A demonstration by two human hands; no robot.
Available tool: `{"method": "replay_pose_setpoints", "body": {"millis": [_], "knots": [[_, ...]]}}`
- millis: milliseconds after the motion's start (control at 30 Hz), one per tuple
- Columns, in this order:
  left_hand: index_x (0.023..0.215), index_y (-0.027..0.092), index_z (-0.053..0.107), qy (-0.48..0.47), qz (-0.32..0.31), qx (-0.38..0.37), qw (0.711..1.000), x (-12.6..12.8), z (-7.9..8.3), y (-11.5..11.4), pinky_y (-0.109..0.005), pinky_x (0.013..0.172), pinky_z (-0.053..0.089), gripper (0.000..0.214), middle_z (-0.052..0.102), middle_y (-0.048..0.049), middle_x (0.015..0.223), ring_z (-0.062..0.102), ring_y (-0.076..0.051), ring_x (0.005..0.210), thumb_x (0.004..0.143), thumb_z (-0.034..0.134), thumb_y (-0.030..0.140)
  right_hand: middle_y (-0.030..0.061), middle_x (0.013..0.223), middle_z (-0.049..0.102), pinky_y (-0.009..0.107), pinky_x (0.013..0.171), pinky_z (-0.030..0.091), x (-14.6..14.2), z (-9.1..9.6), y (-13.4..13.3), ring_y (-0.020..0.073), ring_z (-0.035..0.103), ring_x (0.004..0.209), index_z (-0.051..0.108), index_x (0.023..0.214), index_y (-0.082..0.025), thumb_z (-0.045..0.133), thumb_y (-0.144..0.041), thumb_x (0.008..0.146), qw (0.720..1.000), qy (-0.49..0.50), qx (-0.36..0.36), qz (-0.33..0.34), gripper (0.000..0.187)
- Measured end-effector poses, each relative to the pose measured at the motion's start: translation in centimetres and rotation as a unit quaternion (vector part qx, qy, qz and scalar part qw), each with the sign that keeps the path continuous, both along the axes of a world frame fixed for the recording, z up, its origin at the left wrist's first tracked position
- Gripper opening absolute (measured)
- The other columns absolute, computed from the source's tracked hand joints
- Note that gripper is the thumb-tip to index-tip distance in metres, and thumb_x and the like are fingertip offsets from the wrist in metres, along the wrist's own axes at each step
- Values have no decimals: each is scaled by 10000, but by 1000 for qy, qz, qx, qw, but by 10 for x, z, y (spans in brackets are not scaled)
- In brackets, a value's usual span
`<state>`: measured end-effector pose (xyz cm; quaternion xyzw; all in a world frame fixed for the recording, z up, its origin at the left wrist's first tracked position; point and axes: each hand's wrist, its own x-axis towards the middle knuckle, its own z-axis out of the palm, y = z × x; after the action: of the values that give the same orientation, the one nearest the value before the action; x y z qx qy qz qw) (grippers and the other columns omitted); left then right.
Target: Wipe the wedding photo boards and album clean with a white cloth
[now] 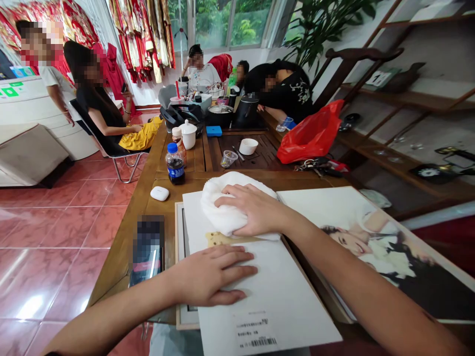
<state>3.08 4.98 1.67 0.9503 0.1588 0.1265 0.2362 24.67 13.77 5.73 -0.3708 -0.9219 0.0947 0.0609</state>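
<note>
A white board [274, 296] with a printed barcode label [256, 332] near its front edge lies over a light wood-edged frame [179, 257] on the table. My left hand [218, 274] rests flat on this board, fingers stretched out and holding nothing. Farther up, my right hand [256, 207] grips a bunched white towel [218, 207], its fingers bent over the cloth and pressing it against the board's far end. Between the hands, a pale yellow printed patch [218, 239] shows on the board, partly covered.
Right of the board lies a large photo print [371, 242]. On the left are a phone [148, 252], a white earbud case [159, 193] and a dark drink bottle [174, 164]. Farther off are a white bowl [248, 146], a red plastic bag [311, 136] and several seated people.
</note>
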Motion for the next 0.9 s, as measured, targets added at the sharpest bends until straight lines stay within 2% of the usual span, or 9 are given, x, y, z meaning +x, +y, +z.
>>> {"method": "replay_pose_setpoints", "body": {"millis": [233,367,567,767,900], "knots": [[1471,168,458,5,2,-5,1000,0,0,-1,-425,1221,330,502,463,-143,1546,404,-274,1458,1049,444,441,104,1247,550,518,939,418,23,4,14,355,531,1169,578,1238,-278,711,-384,716,996,-31,-8,-89,549],[1473,169,454,5,1,-6,1000,-1,-1,-1,-421,1221,330,507,453,-145,1552,412,-270,1453,1048,444,446,84,1227,553,496,909,442,23,8,10,349,540,1146,587,1194,-285,716,-371,682,996,-34,-19,-80,535],[1466,149,466,5,1,2,1000,-1,-2,-1,-403,1225,319,513,456,-144,1551,420,-268,1447,1048,448,446,58,1208,561,471,909,449,22,15,4,328,556,1129,594,1150,-298,719,-310,630,995,-39,-79,-52,535],[1459,144,474,5,2,1,1000,0,-1,-1,-398,1226,314,512,459,-141,1550,416,-265,1450,1048,448,447,65,1244,551,471,893,471,33,8,15,328,570,1115,575,1178,-302,704,-310,643,992,-33,-52,-107,550],[1464,172,468,9,2,-4,1000,0,-3,-1,-405,1221,324,505,460,-131,1552,420,-266,1450,1041,461,447,66,1211,557,451,869,492,41,5,16,323,582,1078,589,1185,-307,723,-340,644,993,-31,-50,-105,558]]}}
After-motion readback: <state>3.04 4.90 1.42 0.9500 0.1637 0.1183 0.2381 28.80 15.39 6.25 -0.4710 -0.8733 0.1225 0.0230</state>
